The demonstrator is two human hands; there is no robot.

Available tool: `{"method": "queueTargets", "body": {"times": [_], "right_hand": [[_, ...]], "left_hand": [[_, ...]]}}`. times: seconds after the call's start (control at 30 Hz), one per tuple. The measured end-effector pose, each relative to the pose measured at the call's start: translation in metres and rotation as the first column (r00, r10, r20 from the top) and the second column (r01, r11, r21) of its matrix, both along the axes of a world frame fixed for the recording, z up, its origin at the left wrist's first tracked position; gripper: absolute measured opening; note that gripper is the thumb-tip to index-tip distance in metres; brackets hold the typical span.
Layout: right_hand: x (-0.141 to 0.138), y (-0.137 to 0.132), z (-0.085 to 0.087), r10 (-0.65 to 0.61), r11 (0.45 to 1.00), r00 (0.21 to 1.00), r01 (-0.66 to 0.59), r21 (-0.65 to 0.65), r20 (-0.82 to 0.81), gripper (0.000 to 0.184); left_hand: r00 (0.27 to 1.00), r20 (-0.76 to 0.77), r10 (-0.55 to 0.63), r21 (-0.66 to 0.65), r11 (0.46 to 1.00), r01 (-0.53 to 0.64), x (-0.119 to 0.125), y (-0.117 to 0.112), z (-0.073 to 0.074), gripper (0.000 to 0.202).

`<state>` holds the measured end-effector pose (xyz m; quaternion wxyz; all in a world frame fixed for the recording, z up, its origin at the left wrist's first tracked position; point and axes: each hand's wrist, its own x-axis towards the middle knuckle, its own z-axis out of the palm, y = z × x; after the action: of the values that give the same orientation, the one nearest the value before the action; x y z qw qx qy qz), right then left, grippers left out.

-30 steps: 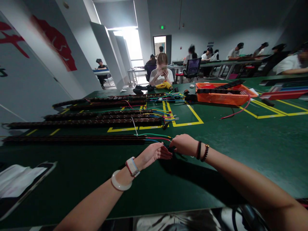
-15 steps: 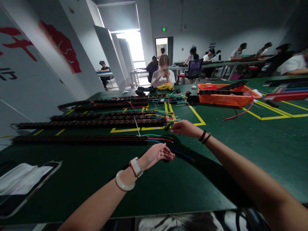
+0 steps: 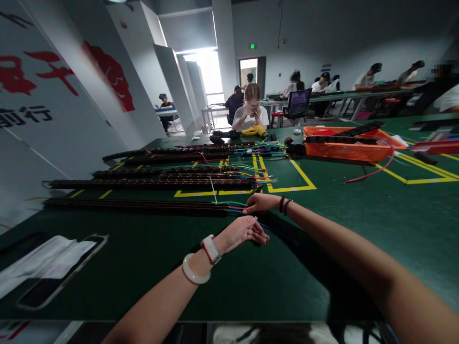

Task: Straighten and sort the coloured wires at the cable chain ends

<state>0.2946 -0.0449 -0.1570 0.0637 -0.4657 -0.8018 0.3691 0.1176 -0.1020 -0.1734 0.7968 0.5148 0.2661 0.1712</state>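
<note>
On the green table (image 3: 287, 306) lies a long black-sleeved wire harness (image 3: 143, 206). Green, red and blue wires (image 3: 234, 208) come out of its right end. My right hand (image 3: 263, 203) is at these wires from the far side, its fingertips closed over them; exactly which wires are between the fingers is partly hidden. Just nearer to me, my left hand (image 3: 245, 232) hovers palm sideways, fingers loosely stretched and holding nothing. The blue wire runs on behind it to the right, in shadow. A white cable tie (image 3: 213, 190) stands up from the harness near its wire end.
More black harnesses (image 3: 154, 184) lie in rows beyond, over yellow tape marks (image 3: 292, 189). An orange basket (image 3: 344, 151) with black pieces stands at the back right. A yellow heat-gun-like tool (image 3: 256, 130) lies before a seated person (image 3: 251, 114). At left are a phone (image 3: 53, 291) and white paper (image 3: 53, 258).
My right hand has come down and toward me, from above the table beside the farther harness to the near harness's wires. My left hand keeps its pose. The view has turned slightly left.
</note>
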Motion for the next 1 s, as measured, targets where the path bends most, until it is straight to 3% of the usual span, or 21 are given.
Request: {"method": "queueTargets", "body": {"times": [0.2, 0.3, 0.4, 0.5, 0.6, 0.7, 0.87, 1.0], "right_hand": [[0.003, -0.004, 0.001, 0.036, 0.998, 0.998, -0.038, 0.046, 0.045, 0.041], [-0.001, -0.011, 0.003, 0.000, 0.979, 0.988, -0.032, 0.202, 0.153, 0.036], [-0.011, -0.023, 0.009, -0.087, 0.868, 0.947, -0.081, 0.490, 0.311, 0.031], [-0.022, -0.037, 0.015, -0.169, 0.749, 0.883, -0.174, 0.640, 0.438, 0.025], [-0.031, -0.048, 0.017, -0.207, 0.702, 0.829, -0.243, 0.669, 0.519, 0.024], [-0.038, -0.056, 0.015, -0.205, 0.650, 0.803, -0.315, 0.692, 0.559, 0.019], [-0.049, -0.069, 0.005, -0.235, 0.543, 0.785, -0.384, 0.747, 0.574, 0.021], [-0.056, -0.082, -0.006, -0.323, 0.526, 0.767, -0.342, 0.779, 0.555, 0.024]], "left_hand": [[0.999, -0.014, -0.030, -0.003, 1.000, 0.030, -0.003, 0.001, 0.002, 0.034], [1.000, 0.023, -0.016, -0.051, 0.999, 0.017, -0.003, 0.001, 0.002, 0.032], [0.995, 0.091, 0.047, -0.186, 0.982, -0.030, -0.002, 0.001, 0.003, 0.030], [0.978, 0.156, 0.141, -0.329, 0.941, -0.083, -0.002, 0.002, 0.002, 0.025], [0.935, 0.189, 0.301, -0.407, 0.890, -0.205, -0.002, 0.004, -0.001, 0.022], [0.884, 0.186, 0.430, -0.400, 0.855, -0.331, 0.000, 0.008, -0.006, 0.022], [0.894, 0.149, 0.423, -0.300, 0.881, -0.367, 0.003, 0.012, -0.013, 0.018], [0.907, 0.123, 0.404, -0.284, 0.890, -0.357, 0.002, 0.013, -0.015, 0.018]]}}
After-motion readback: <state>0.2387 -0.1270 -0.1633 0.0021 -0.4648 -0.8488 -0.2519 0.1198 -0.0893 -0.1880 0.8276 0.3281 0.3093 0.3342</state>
